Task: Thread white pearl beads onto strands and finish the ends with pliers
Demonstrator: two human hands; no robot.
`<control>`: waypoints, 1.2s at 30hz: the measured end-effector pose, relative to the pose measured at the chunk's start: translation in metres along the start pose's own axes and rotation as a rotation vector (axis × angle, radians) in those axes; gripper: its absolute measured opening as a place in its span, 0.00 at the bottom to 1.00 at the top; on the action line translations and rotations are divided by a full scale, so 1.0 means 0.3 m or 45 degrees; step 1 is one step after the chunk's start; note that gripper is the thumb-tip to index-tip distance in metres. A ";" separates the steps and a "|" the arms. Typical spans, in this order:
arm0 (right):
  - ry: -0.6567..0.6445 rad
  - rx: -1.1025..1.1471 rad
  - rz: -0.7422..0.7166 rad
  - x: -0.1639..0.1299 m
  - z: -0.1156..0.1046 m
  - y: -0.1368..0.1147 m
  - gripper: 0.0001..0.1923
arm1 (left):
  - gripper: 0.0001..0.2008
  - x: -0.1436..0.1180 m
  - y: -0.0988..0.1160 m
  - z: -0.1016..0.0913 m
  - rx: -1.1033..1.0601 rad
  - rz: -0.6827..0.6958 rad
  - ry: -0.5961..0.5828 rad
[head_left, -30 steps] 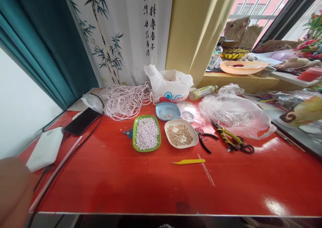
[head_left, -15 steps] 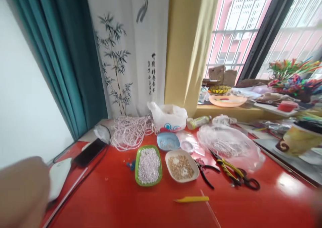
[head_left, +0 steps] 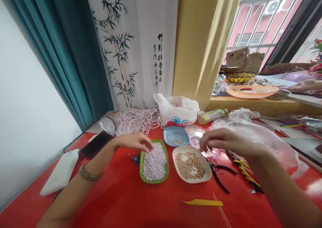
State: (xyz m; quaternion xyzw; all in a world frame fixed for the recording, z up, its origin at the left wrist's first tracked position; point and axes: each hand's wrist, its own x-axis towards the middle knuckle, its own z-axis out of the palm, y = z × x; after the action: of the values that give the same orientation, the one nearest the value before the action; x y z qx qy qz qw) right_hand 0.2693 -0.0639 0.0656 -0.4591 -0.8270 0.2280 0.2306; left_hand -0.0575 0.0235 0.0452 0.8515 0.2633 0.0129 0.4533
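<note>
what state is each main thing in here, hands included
Left hand: at the pearly beads
Right hand: curled, raised
Green dish: well filled
Cream dish: gold beads, bare patches
Blue dish: sparsely filled
Tweezers: lying unheld
Black pliers: handles spread
Black phone: screen dark
Green-labelled bottle: on its side

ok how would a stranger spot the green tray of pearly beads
On the glossy red table, the left hand hangs over a rounded rectangular green tray. Pearly pale beads set it apart from the cream tray of gold beads beside it.
</note>
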 end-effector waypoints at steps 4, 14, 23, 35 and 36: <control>-0.296 0.009 0.113 0.205 0.081 0.111 0.09 | 0.14 0.111 -0.087 -0.024 -0.106 0.031 0.258; 0.039 -0.696 0.330 0.225 0.209 0.219 0.13 | 0.08 0.324 -0.175 0.048 0.054 0.031 0.566; 0.105 -0.469 0.427 0.113 0.262 0.278 0.08 | 0.07 0.411 -0.070 0.165 -0.123 0.078 0.595; 0.407 -0.019 0.395 0.013 0.088 0.297 0.12 | 0.15 0.439 -0.013 0.248 -0.040 0.076 0.618; 0.371 -0.103 0.406 -0.008 0.056 0.298 0.12 | 0.13 0.432 -0.017 0.252 -0.010 0.056 0.615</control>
State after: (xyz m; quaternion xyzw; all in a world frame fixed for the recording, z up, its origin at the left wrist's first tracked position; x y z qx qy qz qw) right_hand 0.3189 -0.0263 -0.0007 -0.6211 -0.7103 0.1595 0.2902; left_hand 0.0714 0.0276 -0.0314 0.8275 0.3453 0.2271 0.3800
